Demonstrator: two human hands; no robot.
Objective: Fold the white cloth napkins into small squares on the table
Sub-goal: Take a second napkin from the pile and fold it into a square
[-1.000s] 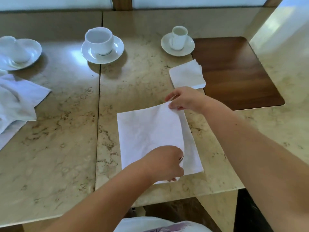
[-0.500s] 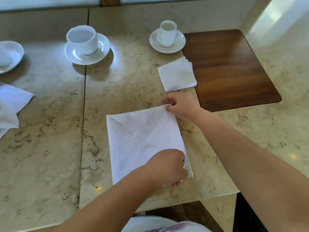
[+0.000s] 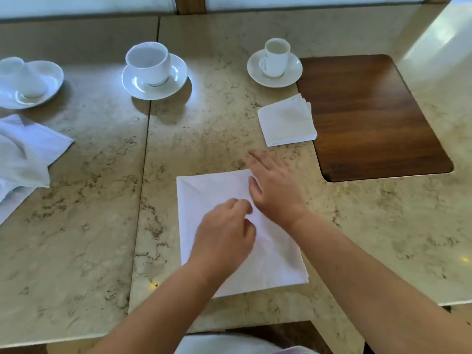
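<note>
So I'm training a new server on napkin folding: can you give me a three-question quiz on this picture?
1. True or false: the right hand lies flat with straight fingers on the napkin being folded.
2. How many cups stand on saucers?
3. Where is the finished folded napkin? A) beside the wooden inset B) under the large cup

Key: 1 true; 2 three; 3 A

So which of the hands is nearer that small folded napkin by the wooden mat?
Right. The right hand lies just below the small folded napkin, fingers stretched toward it. The left hand sits farther back, on the larger napkin.
</note>
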